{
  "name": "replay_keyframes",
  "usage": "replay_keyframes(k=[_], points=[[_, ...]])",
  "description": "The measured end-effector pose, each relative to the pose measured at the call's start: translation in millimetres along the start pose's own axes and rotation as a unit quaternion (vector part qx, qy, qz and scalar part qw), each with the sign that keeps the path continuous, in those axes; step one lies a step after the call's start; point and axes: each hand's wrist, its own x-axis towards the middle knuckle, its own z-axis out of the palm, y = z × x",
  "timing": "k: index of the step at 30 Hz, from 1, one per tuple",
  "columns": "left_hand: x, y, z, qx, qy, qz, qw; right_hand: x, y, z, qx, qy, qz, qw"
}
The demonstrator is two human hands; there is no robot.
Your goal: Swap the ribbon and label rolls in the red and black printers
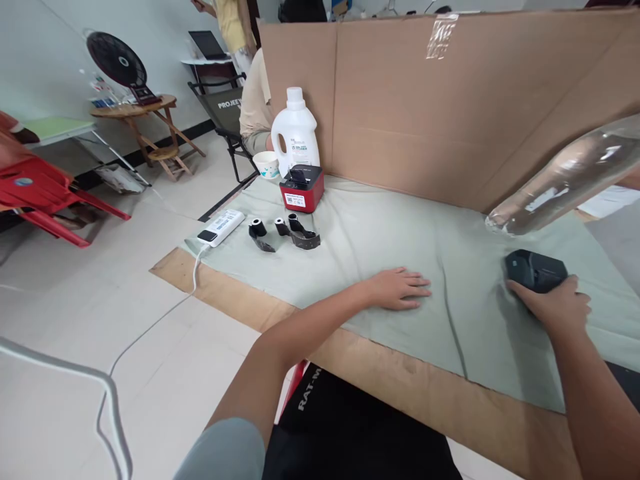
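My left hand (400, 289) lies flat on the pale green cloth (370, 233), fingers stretched out and nothing in them. Farther right, my right hand (563, 303) grips a black boxy device (535, 270) by its near side, the thumb along its left edge. The device is at the cloth; whether it rests on it I cannot tell. Left of my left hand lie dark strips partly wound on small rolls, one roll (257, 228) apart from a pair (303, 235). Behind them stands a red and black box-shaped device (303, 189) with a white label.
A tall cardboard sheet (425, 107) walls the back. A white jug (296, 133) and paper bowl (267, 165) stand at the far left, a power strip (221, 227) nearer. An inflated clear plastic bag (570, 173) leans in from the right. A person (257, 103) sits behind the cardboard.
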Motion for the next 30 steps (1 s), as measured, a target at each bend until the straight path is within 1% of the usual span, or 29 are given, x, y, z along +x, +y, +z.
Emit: replay_keyframes(k=[3, 4, 6, 7, 9, 11, 13, 15, 17, 20, 22, 26, 28, 30], points=[[-5, -2, -1.1, -0.021, 0.014, -0.007, 1.000, -14, -21, -6, -0.020, -0.025, 0.056, 0.998], [-6, -2, -0.3, -0.030, 0.021, -0.008, 0.999, -22, -29, -9, -0.008, -0.014, 0.053, 0.998], [-5, -2, 2.6, -0.052, 0.045, -0.016, 0.998, -42, -48, -13, 0.012, 0.000, 0.022, 1.000], [-5, -2, 4.0, -0.065, 0.068, -0.030, 0.995, -54, -60, -14, 0.016, -0.002, -0.001, 1.000], [-5, -3, 5.0, -0.100, 0.140, -0.082, 0.982, -81, -88, -10, 0.018, -0.026, -0.034, 0.999], [-7, -7, 2.4, -0.153, 0.228, -0.164, 0.948, -108, -120, -2, 0.039, -0.055, -0.084, 0.994], [-11, -15, -2.9, -0.216, 0.292, -0.242, 0.900, -136, -151, 8, 0.060, -0.075, -0.133, 0.986], [-16, -25, -8.7, -0.262, 0.326, -0.288, 0.862, -160, -178, 17, 0.068, -0.102, -0.172, 0.977], [-20, -36, -12.8, -0.274, 0.343, -0.300, 0.847, -180, -196, 23, 0.063, -0.131, -0.200, 0.969], [-25, -50, -14.6, -0.250, 0.346, -0.312, 0.849, -198, -207, 30, 0.040, -0.153, -0.211, 0.965], [-27, -57, -14.2, -0.229, 0.335, -0.316, 0.858, -203, -207, 35, 0.031, -0.164, -0.204, 0.965], [-30, -65, -14.0, -0.208, 0.314, -0.301, 0.876, -207, -200, 47, 0.045, -0.195, -0.207, 0.958], [-31, -68, -14.3, -0.214, 0.314, -0.298, 0.876, -209, -197, 52, 0.060, -0.196, -0.218, 0.954], [-31, -69, -14.4, -0.223, 0.323, -0.303, 0.869, -213, -194, 57, 0.075, -0.193, -0.227, 0.952]])
